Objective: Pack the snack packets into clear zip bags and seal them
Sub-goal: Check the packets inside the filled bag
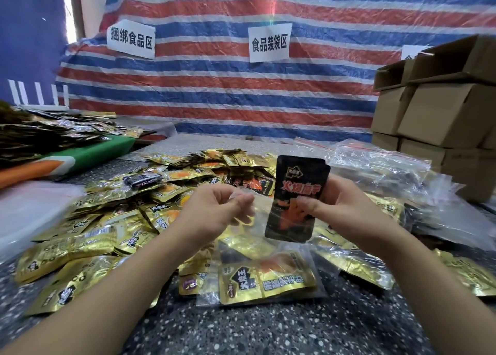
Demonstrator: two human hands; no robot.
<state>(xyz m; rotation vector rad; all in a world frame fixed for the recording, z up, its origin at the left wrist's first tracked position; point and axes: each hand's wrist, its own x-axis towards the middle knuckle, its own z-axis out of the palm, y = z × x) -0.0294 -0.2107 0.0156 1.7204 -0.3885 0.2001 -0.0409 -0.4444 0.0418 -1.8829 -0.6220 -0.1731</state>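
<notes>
Snack packets [171,191], most of them shiny gold, lie in a big heap on the speckled table [268,333], filling the middle and running out toward 9 o'clock. Two black packets [296,199] with red writing stand upright just right of the middle, held together, one behind the other. The right hand [346,209] grips them from the 3 o'clock side, with the thumb pressed on the front and the other fingers curled behind. The left hand [222,209] is close by at their 9 o'clock side, and its thumb and fingertips pinch the thin edge of a clear zip bag [257,220]. That bag hangs down between the two hands, and you can see right through it, so its edges are hard to make out. Under the hands, at 6 o'clock, a clear bag with gold packets inside [265,274] lies flat on the table. More empty clear bags [375,164] are piled up at 2 o'clock. Brown cardboard boxes [440,107] are stacked at 3 o'clock. A striped red, white and blue sheet [214,86] hangs at the back, at 12 o'clock, with white paper signs [269,43] stuck on it.
</notes>
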